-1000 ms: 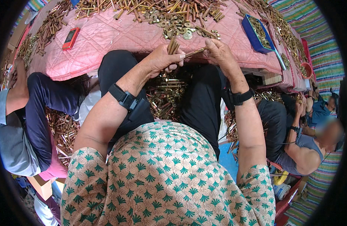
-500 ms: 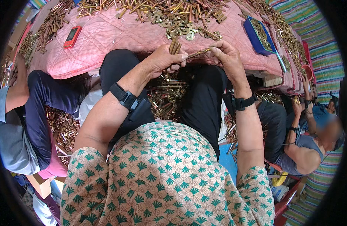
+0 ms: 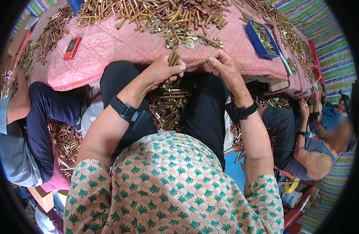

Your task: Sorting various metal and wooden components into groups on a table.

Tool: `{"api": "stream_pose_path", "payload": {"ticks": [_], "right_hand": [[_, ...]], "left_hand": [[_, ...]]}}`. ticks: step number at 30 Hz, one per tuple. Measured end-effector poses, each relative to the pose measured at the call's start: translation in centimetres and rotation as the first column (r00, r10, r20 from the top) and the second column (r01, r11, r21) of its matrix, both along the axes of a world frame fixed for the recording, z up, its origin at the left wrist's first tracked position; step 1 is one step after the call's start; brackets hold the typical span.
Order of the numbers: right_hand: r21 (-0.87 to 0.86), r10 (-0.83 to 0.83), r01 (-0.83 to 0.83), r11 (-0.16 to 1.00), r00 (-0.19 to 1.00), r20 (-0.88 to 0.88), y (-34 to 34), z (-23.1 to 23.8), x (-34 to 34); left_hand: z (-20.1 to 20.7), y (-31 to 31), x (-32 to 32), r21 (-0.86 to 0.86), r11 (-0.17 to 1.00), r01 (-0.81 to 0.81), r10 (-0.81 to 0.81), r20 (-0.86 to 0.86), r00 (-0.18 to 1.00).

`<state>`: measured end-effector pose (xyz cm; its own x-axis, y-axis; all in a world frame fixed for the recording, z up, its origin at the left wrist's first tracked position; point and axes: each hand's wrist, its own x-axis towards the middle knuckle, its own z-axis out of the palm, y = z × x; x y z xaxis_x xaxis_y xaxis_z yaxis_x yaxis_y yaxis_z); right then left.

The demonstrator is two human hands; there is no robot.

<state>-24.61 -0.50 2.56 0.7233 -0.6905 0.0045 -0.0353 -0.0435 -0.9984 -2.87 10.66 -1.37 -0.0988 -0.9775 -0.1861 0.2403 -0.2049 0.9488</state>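
Observation:
My left hand (image 3: pixel 164 72) is closed round a small bunch of brass-coloured metal tubes (image 3: pixel 174 57), which stick up between its thumb and fingers. A single slim brass-coloured rod (image 3: pixel 196 63) lies nearly level between my two hands; whether it is a bolt or a tube is too small to tell. Its left end is at my left thumb and fingertips, while my right hand (image 3: pixel 225 69) pinches its right end. Both hands are over my lap, just before the table's near edge. Beyond them on the pink cloth lie flat round washers (image 3: pixel 183 38) and a heap of similar tubes (image 3: pixel 156 11).
A red handheld device (image 3: pixel 72 48) lies on the pink quilted table cover (image 3: pixel 109 46). To the right is a blue tray (image 3: pixel 262 41) of small metal parts. More metal pieces (image 3: pixel 169 107) are piled below, between my knees. Co-workers sit close on both sides.
The view has tilted slightly, so table and hands sit a little lower in the picture. Both hands keep their hold on the rod and the tubes.

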Motion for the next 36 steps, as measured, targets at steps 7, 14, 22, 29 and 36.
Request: {"api": "stream_pose_path", "payload": {"ticks": [7,14,22,29,36], "right_hand": [[-0.359,-0.121,0.039,0.933,0.971,-0.209,-3.5,0.9,-0.8],[-0.558,-0.510,0.352,0.751,0.846,-0.154,-9.2,-3.3,-1.5],[-0.853,-0.529,0.039,0.520,0.799,-0.286,-8.5,-2.5,0.2],[-0.784,-0.448,0.017,0.620,0.828,-0.337,-8.1,-1.8,-0.7],[-0.872,-0.471,0.029,0.489,0.850,-0.236,-8.1,-2.2,0.6]], "left_hand": [[0.5,0.6,0.9,-0.014,0.998,0.057,-0.052,0.247,0.968],[0.6,-0.4,1.3,0.088,0.995,-0.052,0.071,-0.221,0.973],[-0.2,-1.0,1.4,0.077,0.995,-0.067,0.095,-0.457,0.884],[-0.4,-0.8,0.9,-0.128,0.992,0.012,-0.066,-0.422,0.904],[-0.7,-0.7,0.7,0.050,0.997,0.066,-0.042,-0.383,0.923]]}}
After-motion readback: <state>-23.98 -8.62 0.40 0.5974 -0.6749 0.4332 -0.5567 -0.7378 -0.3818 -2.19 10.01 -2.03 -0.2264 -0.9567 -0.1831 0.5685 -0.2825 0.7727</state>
